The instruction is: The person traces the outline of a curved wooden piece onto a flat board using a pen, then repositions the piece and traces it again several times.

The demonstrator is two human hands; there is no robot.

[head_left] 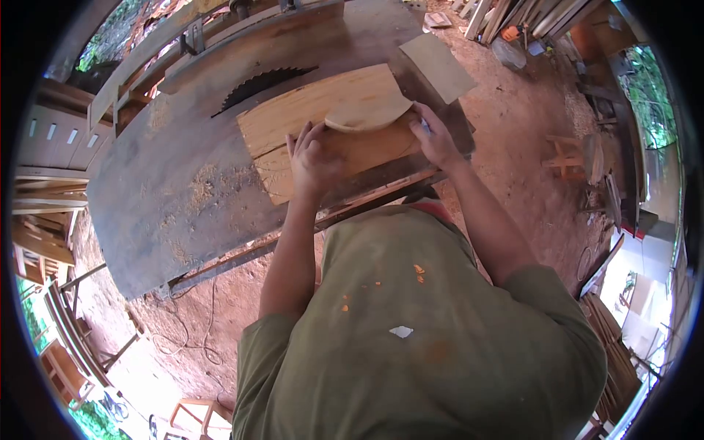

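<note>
A pale curved wooden piece (367,116) lies over a larger flat wooden board (293,117) on the saw table. My left hand (312,158) is at the curved piece's left end, its thumb and fingers partly bent and apart, with the fingertips close to the edge. At the right end, my right hand (436,136) pinches the piece's tip between thumb and fingers. A small bluish-white thing shows by the right fingers, too small to make out. Beyond the board, a toothed circular saw blade (264,86) rises from the table (147,198).
Sawdust (202,187) lies on the table's left part. A thin flat panel (438,67) rests at the table's right end. A wooden fence (249,44) runs behind the blade. A cord (191,345) curls on the floor, and timber (543,18) is stacked at the back right.
</note>
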